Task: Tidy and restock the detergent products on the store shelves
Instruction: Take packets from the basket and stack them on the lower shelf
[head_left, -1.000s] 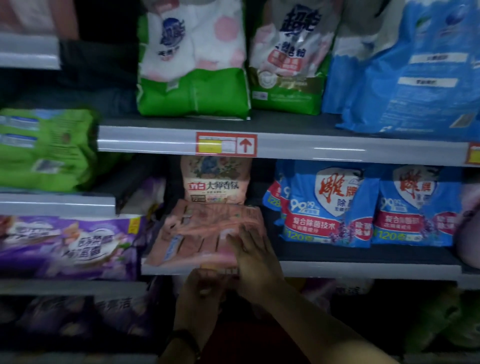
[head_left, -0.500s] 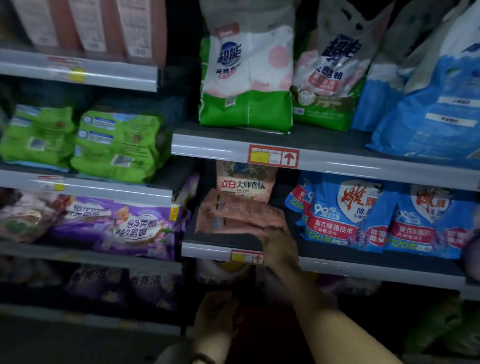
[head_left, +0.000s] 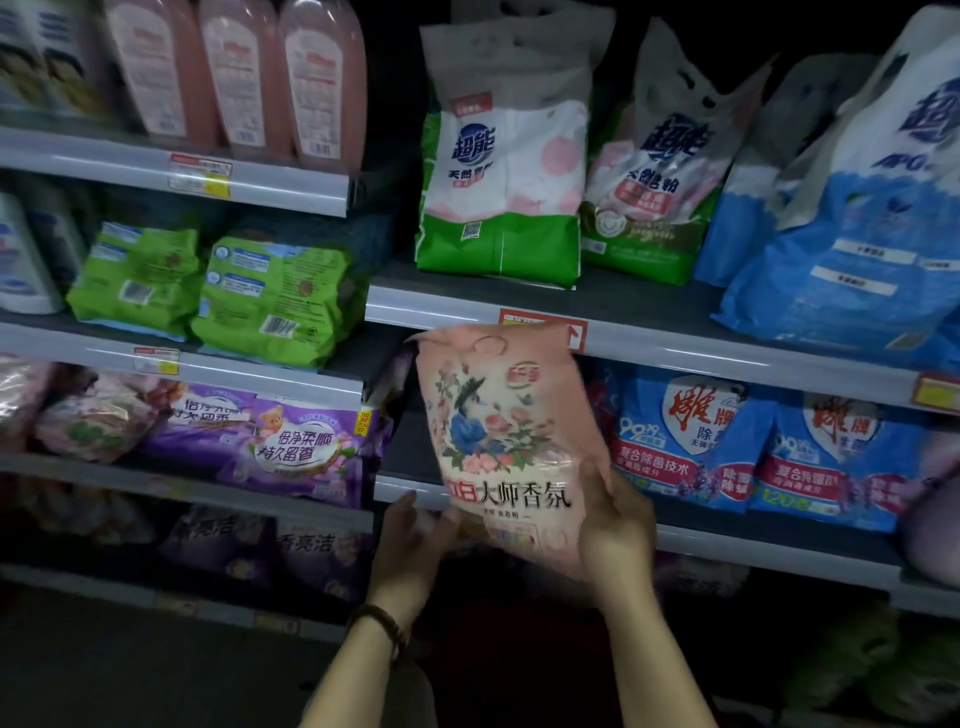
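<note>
A pink detergent bag (head_left: 501, 431) with a flower picture is held upright in front of the middle shelf (head_left: 727, 540). My left hand (head_left: 415, 545) grips its lower left edge and my right hand (head_left: 618, 525) grips its lower right side. The bag covers the shelf slot behind it, so what stands there is hidden. Blue detergent bags (head_left: 685, 441) stand on that shelf just to the right. The shelf above carries green-and-white bags (head_left: 501, 182) and large blue bags (head_left: 852, 249).
The left shelf bay holds pink bottles (head_left: 234, 78) on top, green packs (head_left: 270, 296) below them and purple packs (head_left: 291, 447) lower down. Red price tags (head_left: 576, 327) sit on the shelf rails. Dark floor (head_left: 130, 670) lies at the bottom left.
The pink bag lay flat on the middle shelf under my right hand; now both hands hold it upright in front of the shelf. My left hand rose from below. The view shifted left.
</note>
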